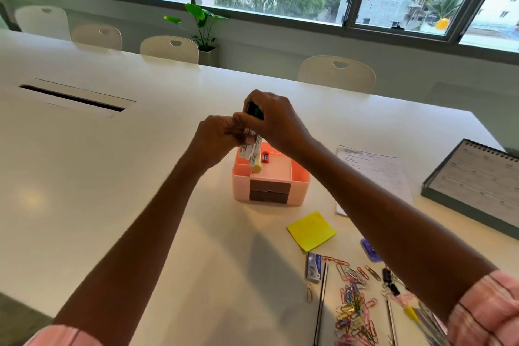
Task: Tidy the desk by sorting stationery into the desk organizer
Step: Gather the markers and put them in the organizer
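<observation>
Both our grips clasp the markers (253,150) upright at frame centre, right hand (276,118) round the tops, left hand (214,139) pinching the barrels. We judge this bundles them for dropping into the organizer (299,177) just below.

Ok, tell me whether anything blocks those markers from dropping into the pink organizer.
Nothing visible does. The left hand and right hand hold the markers just above the back of the organizer. The small red item sits beside them, not underneath.
</observation>
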Tool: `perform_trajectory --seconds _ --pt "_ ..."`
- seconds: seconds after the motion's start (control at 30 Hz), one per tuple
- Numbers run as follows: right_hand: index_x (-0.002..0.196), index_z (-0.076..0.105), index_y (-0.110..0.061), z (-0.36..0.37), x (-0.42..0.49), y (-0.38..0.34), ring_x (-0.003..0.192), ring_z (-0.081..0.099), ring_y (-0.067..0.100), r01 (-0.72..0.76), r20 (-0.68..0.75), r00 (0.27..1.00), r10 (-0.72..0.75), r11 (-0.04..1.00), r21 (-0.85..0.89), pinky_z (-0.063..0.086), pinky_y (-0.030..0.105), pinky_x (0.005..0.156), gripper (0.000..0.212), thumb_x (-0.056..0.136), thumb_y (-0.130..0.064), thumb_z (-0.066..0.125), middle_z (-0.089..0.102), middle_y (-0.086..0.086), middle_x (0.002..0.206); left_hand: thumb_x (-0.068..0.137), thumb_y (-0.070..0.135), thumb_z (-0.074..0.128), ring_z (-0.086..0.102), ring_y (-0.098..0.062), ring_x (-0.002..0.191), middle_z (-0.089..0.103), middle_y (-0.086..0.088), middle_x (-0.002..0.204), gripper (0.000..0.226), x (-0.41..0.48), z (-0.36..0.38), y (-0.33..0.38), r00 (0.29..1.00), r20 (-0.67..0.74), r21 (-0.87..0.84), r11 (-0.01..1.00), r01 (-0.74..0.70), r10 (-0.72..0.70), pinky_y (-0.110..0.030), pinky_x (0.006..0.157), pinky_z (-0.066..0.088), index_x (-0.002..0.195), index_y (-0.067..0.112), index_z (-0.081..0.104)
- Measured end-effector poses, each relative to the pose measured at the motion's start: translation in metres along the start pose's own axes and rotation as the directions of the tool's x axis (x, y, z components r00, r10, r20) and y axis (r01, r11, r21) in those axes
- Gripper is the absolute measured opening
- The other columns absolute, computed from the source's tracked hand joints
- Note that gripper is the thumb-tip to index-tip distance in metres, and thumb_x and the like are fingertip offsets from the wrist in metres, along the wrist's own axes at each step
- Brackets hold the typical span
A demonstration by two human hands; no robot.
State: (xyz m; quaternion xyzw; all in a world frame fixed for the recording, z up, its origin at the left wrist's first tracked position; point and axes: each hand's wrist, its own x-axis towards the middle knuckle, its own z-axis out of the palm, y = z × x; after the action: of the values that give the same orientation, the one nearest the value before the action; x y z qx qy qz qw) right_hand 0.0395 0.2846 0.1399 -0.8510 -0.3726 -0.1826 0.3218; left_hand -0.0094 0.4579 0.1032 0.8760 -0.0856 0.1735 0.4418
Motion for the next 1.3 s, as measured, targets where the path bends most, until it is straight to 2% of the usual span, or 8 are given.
perform_trajectory --seconds 0.2,0.47,0.7,0.87,0.97,1.13,1.23,1.3 --pt "0.105 0.066 -0.012 0.028 0.025 0.023 0.074 0.058 0.011 0.014 0.007 1.0 -0.014 1.0 -0.002 0.039 0.012 0.061 0.027 0.098 -0.038 0.072 0.064 -0.001 0.092 0.093 0.012 0.078 0.079 -0.018 0.092 0.082 -0.003 0.1 0.018 0.021 0.006 -0.035 0.999 -0.034 -0.018 1.0 0.024 -0.025 -0.04 0.088 0.066 0.111 0.01 0.082" --pt "0.108 0.067 -0.008 0.058 0.03 0.048 0.077 0.064 0.017 0.041 0.054 0.998 -0.041 0.999 0.005 0.047 0.015 0.063 0.026 0.1 -0.032 0.07 0.07 0.007 0.096 0.089 0.007 0.081 0.079 -0.028 0.089 0.082 -0.009 0.093 0.013 0.027 0.018 -0.066 0.991 -0.009 -0.078 0.988 0.132 -0.133 -0.051 0.088 0.065 0.101 0.002 0.082" --pt "0.105 0.066 -0.005 0.074 0.023 0.061 0.072 0.064 0.017 0.052 0.119 0.991 -0.055 0.998 0.031 0.055 0.022 0.063 0.027 0.1 -0.032 0.071 0.068 0.006 0.091 0.082 0.016 0.089 0.069 -0.027 0.084 0.075 -0.01 0.095 0.021 0.02 0.034 -0.078 0.985 -0.072 0.08 0.983 0.163 -0.157 -0.036 0.075 0.057 0.099 0.006 0.082" --pt "0.104 0.068 -0.005 0.077 0.024 0.067 0.069 0.062 0.013 0.063 0.156 0.986 -0.067 0.998 0.029 0.053 0.021 0.06 0.028 0.099 -0.033 0.072 0.068 0.003 0.088 0.085 0.017 0.087 0.064 -0.021 0.083 0.07 -0.009 0.1 0.024 0.016 0.039 -0.084 0.975 -0.055 0.051 0.974 0.22 -0.217 -0.02 0.068 0.048 0.105 0.006 0.08" --pt "0.104 0.071 -0.005 0.071 0.032 0.066 0.071 0.065 0.015 0.095 0.135 0.986 -0.095 0.995 0.003 0.051 0.016 0.062 0.029 0.098 -0.034 0.074 0.072 0.007 0.091 0.087 0.014 0.084 0.065 -0.021 0.088 0.071 -0.008 0.103 0.024 0.018 0.038 -0.084 0.979 -0.067 0.007 0.981 0.195 -0.195 -0.018 0.072 0.051 0.11 0.006 0.08" --pt "0.103 0.074 -0.007 0.064 0.046 0.066 0.072 0.066 0.013 0.163 0.107 0.982 -0.158 0.986 -0.038 0.051 0.016 0.064 0.027 0.095 -0.033 0.077 0.074 0.007 0.09 0.089 0.012 0.082 0.073 -0.028 0.097 0.078 -0.012 0.109 0.022 0.024 0.035 -0.084 0.974 -0.1 -0.037 0.979 0.2 -0.203 -0.037 0.089 0.062 0.111 0.007 0.081" --pt "0.103 0.075 -0.007 0.064 0.052 0.069 0.072 0.067 0.015 0.178 0.1 0.98 -0.173 0.983 -0.044 0.057 0.021 0.065 0.027 0.094 -0.032 0.079 0.075 0.008 0.09 0.09 0.014 0.082 0.074 -0.022 0.096 0.08 -0.01 0.111 0.025 0.026 0.035 -0.084 0.972 -0.107 -0.055 0.977 0.205 -0.21 -0.026 0.085 0.06 0.114 0.008 0.081" --pt "0.104 0.075 -0.006 0.066 0.052 0.07 0.073 0.068 0.015 0.185 0.1 0.979 -0.179 0.982 -0.046 0.058 0.021 0.066 0.025 0.094 -0.029 0.079 0.075 0.009 0.091 0.089 0.017 0.083 0.073 -0.021 0.096 0.08 -0.01 0.112 0.027 0.027 0.036 -0.086 0.966 -0.103 -0.061 0.97 0.233 -0.239 -0.027 0.085 0.06 0.115 0.009 0.081"
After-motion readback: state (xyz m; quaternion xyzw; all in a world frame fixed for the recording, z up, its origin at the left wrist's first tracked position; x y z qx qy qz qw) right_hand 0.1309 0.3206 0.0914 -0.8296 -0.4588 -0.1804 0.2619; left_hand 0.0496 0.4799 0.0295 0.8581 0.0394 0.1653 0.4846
